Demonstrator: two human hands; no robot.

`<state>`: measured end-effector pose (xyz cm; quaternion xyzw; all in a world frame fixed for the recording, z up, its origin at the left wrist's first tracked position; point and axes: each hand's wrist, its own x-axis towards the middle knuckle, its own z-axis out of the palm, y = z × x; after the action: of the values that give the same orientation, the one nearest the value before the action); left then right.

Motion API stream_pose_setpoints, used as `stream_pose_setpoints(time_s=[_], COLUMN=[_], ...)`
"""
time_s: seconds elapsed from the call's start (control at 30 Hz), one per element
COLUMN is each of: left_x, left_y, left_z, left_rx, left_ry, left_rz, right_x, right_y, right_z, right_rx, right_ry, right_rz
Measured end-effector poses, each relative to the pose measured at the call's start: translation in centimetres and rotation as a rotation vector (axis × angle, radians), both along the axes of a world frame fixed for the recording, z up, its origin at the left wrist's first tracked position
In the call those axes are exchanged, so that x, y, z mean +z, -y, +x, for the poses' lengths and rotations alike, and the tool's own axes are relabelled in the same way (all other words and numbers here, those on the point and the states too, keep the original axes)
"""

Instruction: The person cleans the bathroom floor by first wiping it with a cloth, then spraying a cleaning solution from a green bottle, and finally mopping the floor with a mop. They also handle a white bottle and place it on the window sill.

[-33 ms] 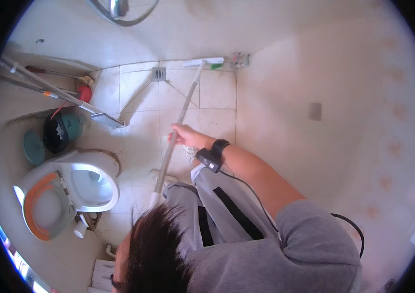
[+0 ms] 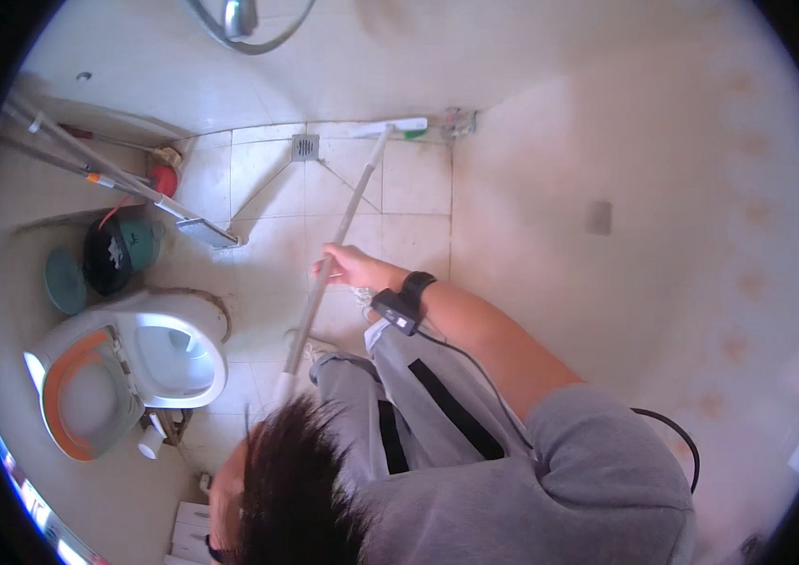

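Observation:
My right hand [image 2: 348, 267] is closed around the pale grey pole of a long-handled floor brush [image 2: 354, 204]. The pole slants from beside my head up to the far wall. Its white head [image 2: 402, 125], with a green part beneath, lies on the tiles along the foot of that wall, right of the floor drain [image 2: 305, 147]. A black strap with a small box and a cable is on my right wrist. My left hand is out of sight. The near end of the pole disappears behind dark hair.
An open toilet [image 2: 174, 363] with an orange-rimmed seat stands at left. Beyond it are a teal bin [image 2: 141, 247] with a black liner, a flat-headed mop [image 2: 207, 233] and a red plunger [image 2: 164, 179]. A shower hose [image 2: 272, 44] hangs at the far wall.
My right hand and the pole's near end have shifted slightly left. The brush head stays by the wall, and the whole view has moved a little.

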<state>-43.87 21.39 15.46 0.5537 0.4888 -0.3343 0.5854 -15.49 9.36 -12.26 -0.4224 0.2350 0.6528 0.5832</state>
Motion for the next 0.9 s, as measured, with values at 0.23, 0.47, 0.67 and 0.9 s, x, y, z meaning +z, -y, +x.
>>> stream_pose_setpoints(time_s=[0.23,0.47,0.67,0.9], left_x=[5.7,6.2,7.0,5.5], left_y=[-4.7,1.3,3.3,0.8], left_z=[0.1,0.5,-2.3,-6.4], left_rx=[0.020,-0.050,0.323,0.430], left_ry=[0.670,0.827,1.234,0.904], left_rz=[0.020,-0.060,0.143,1.052], right_x=[3.7,14.6,13.8,13.4], right_y=[-2.0,-1.4,-5.8,-11.6], right_z=[-2.8,-6.8,-11.0,-11.7], right_rx=[0.094,1.283,1.103,1.317], right_ry=[0.036,0.917,0.507,0.786], right_rz=[0.066,0.669,0.120,0.033])
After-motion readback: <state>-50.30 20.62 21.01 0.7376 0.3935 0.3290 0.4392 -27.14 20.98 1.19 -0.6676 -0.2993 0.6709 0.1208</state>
